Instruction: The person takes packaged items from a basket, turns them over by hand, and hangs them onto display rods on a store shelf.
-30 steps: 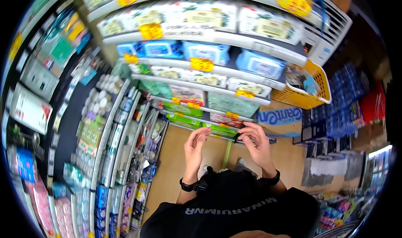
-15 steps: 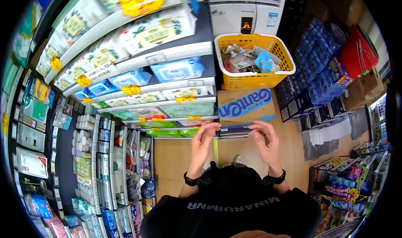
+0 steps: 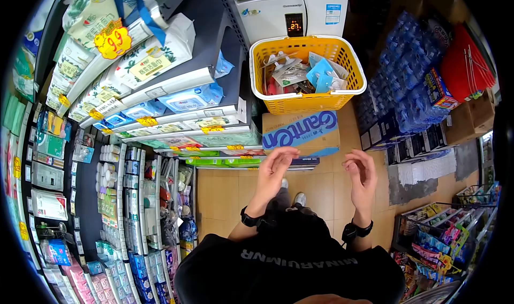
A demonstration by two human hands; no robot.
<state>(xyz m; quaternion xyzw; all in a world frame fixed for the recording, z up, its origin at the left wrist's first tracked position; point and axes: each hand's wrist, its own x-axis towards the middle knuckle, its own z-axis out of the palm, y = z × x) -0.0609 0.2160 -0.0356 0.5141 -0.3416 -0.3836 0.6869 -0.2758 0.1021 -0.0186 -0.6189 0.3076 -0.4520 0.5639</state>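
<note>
My left hand (image 3: 273, 174) is held out in front of my body with loosely bent fingers and nothing in it. It overlaps the lower edge of a printed cardboard box (image 3: 321, 135) in view, and I cannot see contact. To the right, my right hand (image 3: 362, 179) hovers over the floor, fingers curved and apart, also holding nothing. A yellow plastic basket (image 3: 305, 107) with a white rim sits on the box beyond both hands. Inside it lie several packaged small goods, among them a light blue packet (image 3: 321, 75).
On the left, a shelf unit (image 3: 201, 33) carries packs of tissues (image 3: 152, 63) and wipes (image 3: 193, 96). A white air conditioner (image 3: 273, 20) stands behind the basket. Wrapped bottles (image 3: 409, 63) and a red item (image 3: 463, 68) are at right. A goods rack (image 3: 428, 245) stands at lower right.
Both hands have moved farther apart, the right one shifting to the right. The view has moved nearer the basket and box, and a foot has stepped forward.
</note>
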